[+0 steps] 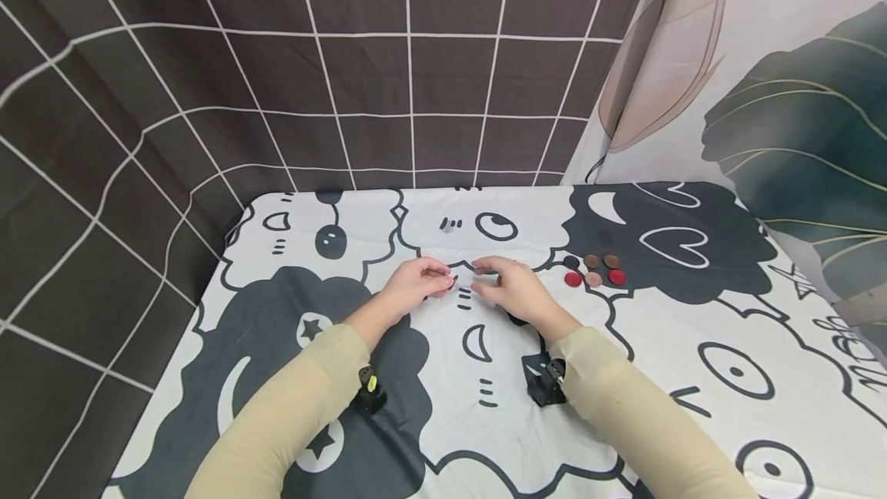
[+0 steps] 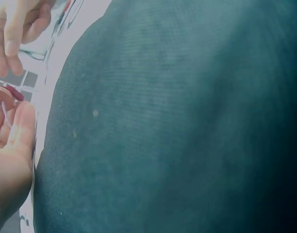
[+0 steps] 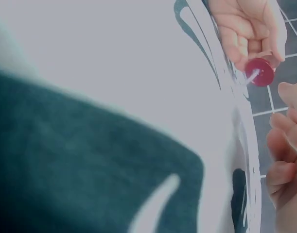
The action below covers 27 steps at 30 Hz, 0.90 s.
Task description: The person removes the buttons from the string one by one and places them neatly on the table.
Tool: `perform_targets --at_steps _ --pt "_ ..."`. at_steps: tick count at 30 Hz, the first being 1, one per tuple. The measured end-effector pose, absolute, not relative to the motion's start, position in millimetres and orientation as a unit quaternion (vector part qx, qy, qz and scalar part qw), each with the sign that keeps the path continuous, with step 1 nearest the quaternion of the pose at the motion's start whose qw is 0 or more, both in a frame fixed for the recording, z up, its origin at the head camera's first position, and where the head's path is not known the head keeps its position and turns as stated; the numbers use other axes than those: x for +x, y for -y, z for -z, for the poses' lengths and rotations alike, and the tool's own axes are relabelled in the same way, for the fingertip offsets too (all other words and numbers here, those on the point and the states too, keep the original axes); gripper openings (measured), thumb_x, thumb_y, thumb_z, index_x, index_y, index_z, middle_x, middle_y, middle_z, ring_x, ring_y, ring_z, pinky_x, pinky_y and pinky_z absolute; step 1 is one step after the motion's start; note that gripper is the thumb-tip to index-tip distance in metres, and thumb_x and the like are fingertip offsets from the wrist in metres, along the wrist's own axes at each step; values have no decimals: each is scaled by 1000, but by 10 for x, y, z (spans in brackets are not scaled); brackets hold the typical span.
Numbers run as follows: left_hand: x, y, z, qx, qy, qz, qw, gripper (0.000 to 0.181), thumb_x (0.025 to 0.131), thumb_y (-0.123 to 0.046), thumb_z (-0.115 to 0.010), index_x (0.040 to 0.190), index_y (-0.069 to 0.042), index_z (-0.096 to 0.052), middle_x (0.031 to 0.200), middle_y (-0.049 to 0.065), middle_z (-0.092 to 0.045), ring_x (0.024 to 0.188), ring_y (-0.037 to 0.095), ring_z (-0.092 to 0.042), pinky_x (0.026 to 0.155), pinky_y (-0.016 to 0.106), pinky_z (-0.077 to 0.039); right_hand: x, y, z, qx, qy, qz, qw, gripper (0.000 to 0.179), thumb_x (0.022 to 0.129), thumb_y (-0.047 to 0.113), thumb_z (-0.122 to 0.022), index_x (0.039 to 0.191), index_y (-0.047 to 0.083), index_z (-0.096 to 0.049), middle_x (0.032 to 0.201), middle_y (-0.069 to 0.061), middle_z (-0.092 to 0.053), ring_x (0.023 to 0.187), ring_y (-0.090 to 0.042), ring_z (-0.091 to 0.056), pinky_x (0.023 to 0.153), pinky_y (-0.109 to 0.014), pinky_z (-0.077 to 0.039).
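Observation:
My left hand (image 1: 414,287) pinches a dark red button (image 3: 266,77) between thumb and fingertips, above the middle of the cloth. A pale, thin strand (image 3: 253,76) shows at the button's middle in the right wrist view. The left wrist view shows the same button (image 2: 14,91) nearly edge-on at the fingertips. My right hand (image 1: 516,291) hovers just to the right of it, thumb and fingers bent loosely and apart, with nothing visible between them. A small gap separates the two hands.
Several round buttons (image 1: 592,279) in red, brown, pinkish and black lie in two rows to the right of my right hand. A black-and-white cartoon cloth (image 1: 527,445) covers the table. A dark gridded curtain (image 1: 443,75) hangs behind, with a leaf-patterned curtain (image 1: 783,122) at the right.

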<state>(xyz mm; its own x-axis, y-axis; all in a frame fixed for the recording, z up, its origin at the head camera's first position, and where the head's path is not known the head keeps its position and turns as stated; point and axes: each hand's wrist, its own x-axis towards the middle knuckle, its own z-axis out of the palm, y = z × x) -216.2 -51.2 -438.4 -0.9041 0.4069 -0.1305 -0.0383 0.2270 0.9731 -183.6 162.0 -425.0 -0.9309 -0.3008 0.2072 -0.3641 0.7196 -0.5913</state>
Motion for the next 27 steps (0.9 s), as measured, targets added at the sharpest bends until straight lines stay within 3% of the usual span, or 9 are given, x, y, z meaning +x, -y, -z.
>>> perform_targets --at_steps 13,27 --pt "-2057 529 4133 123 -743 -626 203 30 91 -6 -61 114 12 -56 101 17 -65 92 25 -64 83 35 -53 -1852 -1503 4328 203 919 -337 38 33 85 25 -67 114 10 -65 106 -2 -67 80 -15 -59 75 -33 -49" --pt "-2013 543 4073 140 -724 -642 210 28 91 -5 -60 113 10 -57 103 18 -64 97 29 -63 85 37 -52 -1831 -1422 4330 197 922 -333 38 31 84 22 -67 112 9 -65 107 -5 -66 79 -16 -59 73 -33 -50"
